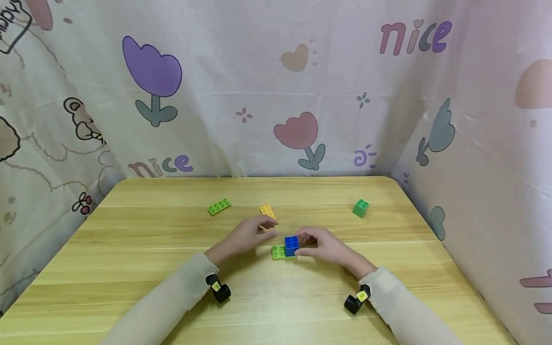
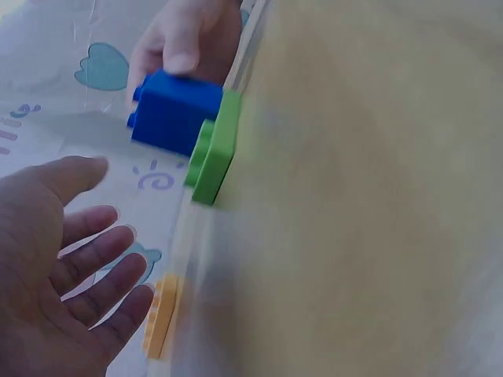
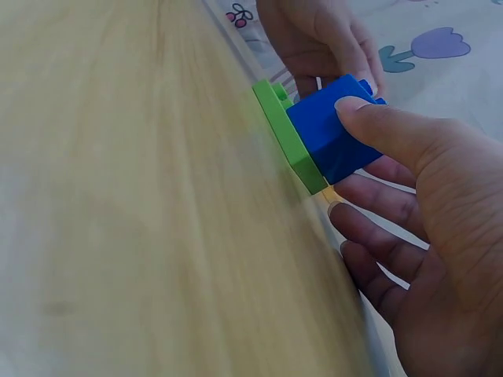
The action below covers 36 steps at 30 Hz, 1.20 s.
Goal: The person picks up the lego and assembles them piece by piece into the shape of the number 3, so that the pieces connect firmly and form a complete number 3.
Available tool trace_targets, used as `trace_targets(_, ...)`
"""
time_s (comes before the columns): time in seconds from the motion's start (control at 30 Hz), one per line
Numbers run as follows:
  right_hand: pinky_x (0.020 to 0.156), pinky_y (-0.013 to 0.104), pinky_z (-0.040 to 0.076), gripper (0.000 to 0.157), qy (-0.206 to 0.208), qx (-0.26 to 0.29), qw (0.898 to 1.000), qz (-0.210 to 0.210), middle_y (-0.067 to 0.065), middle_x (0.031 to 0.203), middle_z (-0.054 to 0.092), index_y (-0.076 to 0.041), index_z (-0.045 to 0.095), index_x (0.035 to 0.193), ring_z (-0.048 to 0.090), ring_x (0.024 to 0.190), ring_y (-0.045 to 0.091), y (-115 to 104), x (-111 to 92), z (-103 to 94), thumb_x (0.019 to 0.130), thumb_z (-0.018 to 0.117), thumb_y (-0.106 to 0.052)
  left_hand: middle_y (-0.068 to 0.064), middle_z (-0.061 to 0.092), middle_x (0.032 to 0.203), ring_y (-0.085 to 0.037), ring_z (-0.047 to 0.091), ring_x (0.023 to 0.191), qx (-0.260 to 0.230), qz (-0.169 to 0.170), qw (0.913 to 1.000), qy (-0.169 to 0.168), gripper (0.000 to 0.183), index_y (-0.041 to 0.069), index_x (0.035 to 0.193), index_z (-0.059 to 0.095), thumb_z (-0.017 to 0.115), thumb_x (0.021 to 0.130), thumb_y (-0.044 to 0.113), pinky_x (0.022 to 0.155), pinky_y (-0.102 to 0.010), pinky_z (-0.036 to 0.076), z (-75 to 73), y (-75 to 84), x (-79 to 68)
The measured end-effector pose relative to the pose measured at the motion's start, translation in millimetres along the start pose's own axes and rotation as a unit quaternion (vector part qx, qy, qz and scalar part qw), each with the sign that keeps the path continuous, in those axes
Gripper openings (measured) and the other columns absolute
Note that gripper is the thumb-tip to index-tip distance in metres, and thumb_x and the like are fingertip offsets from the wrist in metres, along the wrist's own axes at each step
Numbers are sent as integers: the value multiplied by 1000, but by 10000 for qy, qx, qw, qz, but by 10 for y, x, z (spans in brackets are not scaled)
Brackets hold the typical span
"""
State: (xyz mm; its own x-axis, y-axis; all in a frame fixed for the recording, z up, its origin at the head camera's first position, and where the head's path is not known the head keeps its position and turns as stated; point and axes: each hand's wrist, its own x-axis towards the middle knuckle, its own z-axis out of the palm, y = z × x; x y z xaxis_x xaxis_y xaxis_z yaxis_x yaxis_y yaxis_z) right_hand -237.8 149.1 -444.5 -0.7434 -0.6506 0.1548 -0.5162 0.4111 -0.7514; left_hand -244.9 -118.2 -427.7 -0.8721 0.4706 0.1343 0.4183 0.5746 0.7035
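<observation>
Fingers of the right hand (image 1: 323, 245) pinch the blue brick (image 1: 291, 246), seated on the right part of a flat lime brick (image 1: 278, 252). The left hand (image 1: 246, 235) holds nothing, its fingers loosely extended just beside the pair, a yellow brick (image 1: 267, 209) close beyond. Both side edges lie well apart, leaving wide room. Toward the far edge sit a lime plate (image 1: 219, 207), left, and a green brick (image 1: 361, 208), right. Printed curtains (image 1: 241, 67) back the wood-grain counter (image 1: 142, 225).
</observation>
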Motion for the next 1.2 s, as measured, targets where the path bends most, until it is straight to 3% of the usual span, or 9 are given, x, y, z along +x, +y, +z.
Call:
trace_targets(0.2,83,49,51,32,-42,91,9999,69,6,98,67,-6,64,118,62,92,28,-211,-28,-29,88,74,-10,-5,65,119,-22,60,110,420,-91,9990,122,37,9,123,65,70,92,29,93,-42,49,-102,-90,111)
trace_targets(0.43,82,48,51,29,-29,74,10000,-14,5,97,67,-6,64,116,62,90,24,-375,-68,-72,89,73,-11,-5,60,125,-25,54,119,1259,251,9917,-68,42,11,125,64,73,90,31,103,-43,41,-187,-193,240)
trace_targets(0.67,83,48,50,30,-39,68,10000,-2,3,97,66,-7,64,118,62,91,25,-343,-61,-67,89,73,-13,-4,57,127,-22,52,120,1714,497,9836,-256,43,14,126,63,73,90,33,104,-41,40,-247,-311,384)
trace_targets(0.73,83,47,50,32,-37,51,10000,47,2,98,66,-8,64,119,62,92,25,-236,-41,-44,89,73,-15,-5,56,129,-23,51,121,1778,500,9820,-384,44,14,128,62,73,90,33,105,-41,39,-267,-327,415)
trace_targets(0.9,82,38,51,34,11,-74,10000,57,-6,98,66,-17,64,120,62,92,15,43,3,9,89,75,-26,-8,51,137,-26,46,128,1733,420,9816,-690,49,13,133,59,73,90,30,108,-44,35,-301,-355,483)
trace_targets(1.2,81,32,52,37,-34,-72,9999,-79,-9,98,66,-17,64,121,62,91,12,40,-7,0,89,73,-34,-7,46,145,-26,40,135,1565,192,9825,-991,52,15,138,56,72,90,30,112,-43,29,-290,-442,572)
